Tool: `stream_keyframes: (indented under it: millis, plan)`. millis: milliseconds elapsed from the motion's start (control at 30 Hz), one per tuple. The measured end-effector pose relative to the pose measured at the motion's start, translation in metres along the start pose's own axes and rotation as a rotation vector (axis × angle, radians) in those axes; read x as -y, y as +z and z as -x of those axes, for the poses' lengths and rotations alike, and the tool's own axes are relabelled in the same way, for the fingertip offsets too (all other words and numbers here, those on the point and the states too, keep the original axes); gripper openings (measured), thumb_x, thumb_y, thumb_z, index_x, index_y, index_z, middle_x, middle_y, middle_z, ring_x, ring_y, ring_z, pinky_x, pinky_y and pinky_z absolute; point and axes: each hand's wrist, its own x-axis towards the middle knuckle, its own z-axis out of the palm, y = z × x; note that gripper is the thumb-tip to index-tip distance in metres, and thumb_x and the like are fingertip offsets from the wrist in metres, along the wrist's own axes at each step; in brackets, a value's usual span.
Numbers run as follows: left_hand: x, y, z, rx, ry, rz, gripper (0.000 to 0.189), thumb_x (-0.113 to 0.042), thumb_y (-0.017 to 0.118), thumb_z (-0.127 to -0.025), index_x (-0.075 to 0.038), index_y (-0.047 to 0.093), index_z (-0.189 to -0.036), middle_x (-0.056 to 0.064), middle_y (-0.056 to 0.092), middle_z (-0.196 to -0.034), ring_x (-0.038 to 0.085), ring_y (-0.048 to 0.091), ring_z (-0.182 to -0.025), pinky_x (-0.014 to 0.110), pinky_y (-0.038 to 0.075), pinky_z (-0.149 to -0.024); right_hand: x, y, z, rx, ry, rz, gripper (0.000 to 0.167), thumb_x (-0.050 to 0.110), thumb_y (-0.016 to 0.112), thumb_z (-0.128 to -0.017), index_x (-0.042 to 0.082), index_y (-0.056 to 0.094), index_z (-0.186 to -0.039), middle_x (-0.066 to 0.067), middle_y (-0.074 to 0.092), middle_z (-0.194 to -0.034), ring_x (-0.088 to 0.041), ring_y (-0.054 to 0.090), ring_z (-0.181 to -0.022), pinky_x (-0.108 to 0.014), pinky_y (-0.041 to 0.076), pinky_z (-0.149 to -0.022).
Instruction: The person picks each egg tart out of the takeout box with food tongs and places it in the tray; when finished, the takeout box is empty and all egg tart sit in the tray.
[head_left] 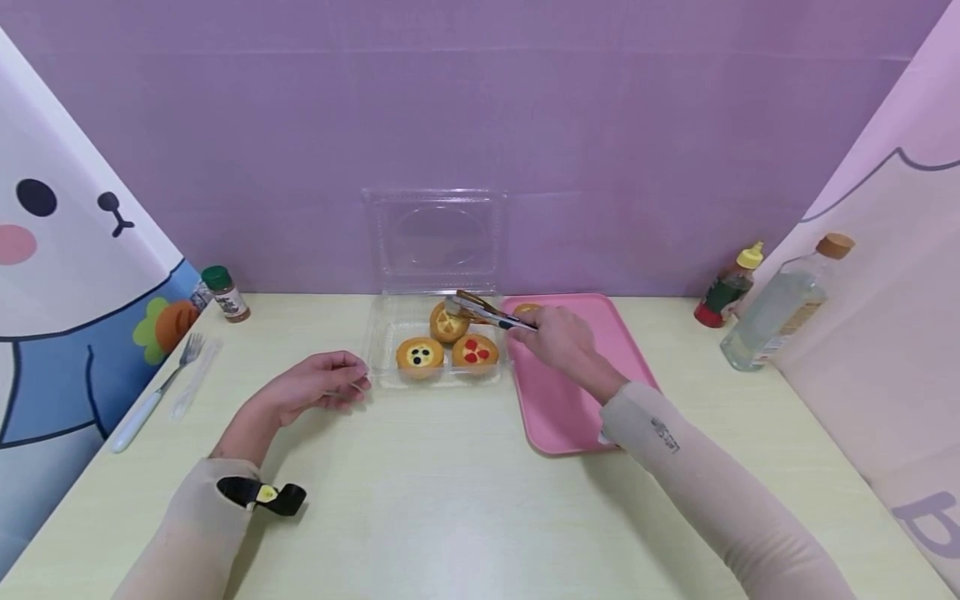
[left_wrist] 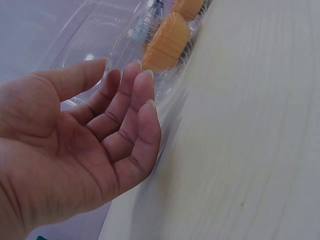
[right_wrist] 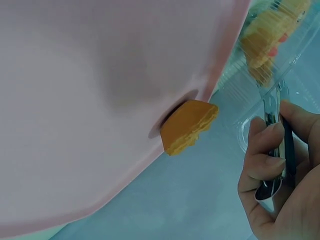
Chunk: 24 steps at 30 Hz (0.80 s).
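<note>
My right hand (head_left: 555,340) grips metal tongs (head_left: 491,313), which reach leftward over an open clear plastic box (head_left: 384,337). The tongs' tips are right at a golden tart (head_left: 448,325) at the back of the box. In front of it sit a tart with black dots (head_left: 420,356) and one with red pieces (head_left: 476,353). Another tart (right_wrist: 187,127) lies at the far edge of the pink tray (head_left: 573,408), partly behind my right hand in the head view. Loosely curled and holding nothing, my left hand (head_left: 315,385) is beside the box's front left corner.
The box's clear lid (head_left: 438,246) stands raised at the back. On the left are a green-capped spice jar (head_left: 225,293), a fork (head_left: 159,393) and a clear plastic utensil (head_left: 197,379). A sauce bottle (head_left: 727,287) and a cork-topped bottle (head_left: 780,308) stand at right.
</note>
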Motion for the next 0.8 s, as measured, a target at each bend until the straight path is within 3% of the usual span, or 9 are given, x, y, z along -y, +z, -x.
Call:
stream_keyframes:
  millis: [367, 600, 800]
  plan:
    - [0.0011, -0.0008, 0.0002, 0.002, 0.002, 0.003, 0.041, -0.031, 0.054, -0.104, 0.004, 0.05, -0.125, 0.003, 0.066, -0.106, 0.016, 0.065, -0.093, 0.032, 0.057, -0.082, 0.0031, -0.0024, -0.0013, 0.078, 0.048, -0.007, 0.025, 0.044, 0.067, -0.095, 0.032, 0.073, -0.116, 0.005, 0.05, -0.06, -0.013, 0.039, -0.052, -0.027, 0.025, -0.043]
    - [-0.0007, 0.0006, 0.0015, -0.008, -0.006, 0.006, 0.034, -0.028, 0.054, -0.105, 0.001, 0.052, -0.122, 0.001, 0.066, -0.104, 0.015, 0.066, -0.091, 0.031, 0.057, -0.082, 0.0023, 0.0008, -0.0006, 0.032, 0.014, -0.017, 0.015, 0.039, 0.069, -0.094, 0.029, 0.075, -0.102, 0.005, 0.05, -0.062, -0.014, 0.04, -0.055, -0.027, 0.025, -0.045]
    - [-0.0014, 0.0009, 0.0019, -0.007, -0.004, 0.006, 0.037, -0.028, 0.054, -0.105, 0.003, 0.051, -0.124, 0.001, 0.067, -0.104, 0.014, 0.066, -0.092, 0.031, 0.057, -0.082, 0.0001, 0.0034, 0.0004, 0.001, -0.006, -0.028, 0.014, 0.037, 0.07, -0.094, 0.029, 0.076, -0.103, 0.004, 0.052, -0.066, -0.015, 0.041, -0.056, -0.027, 0.026, -0.045]
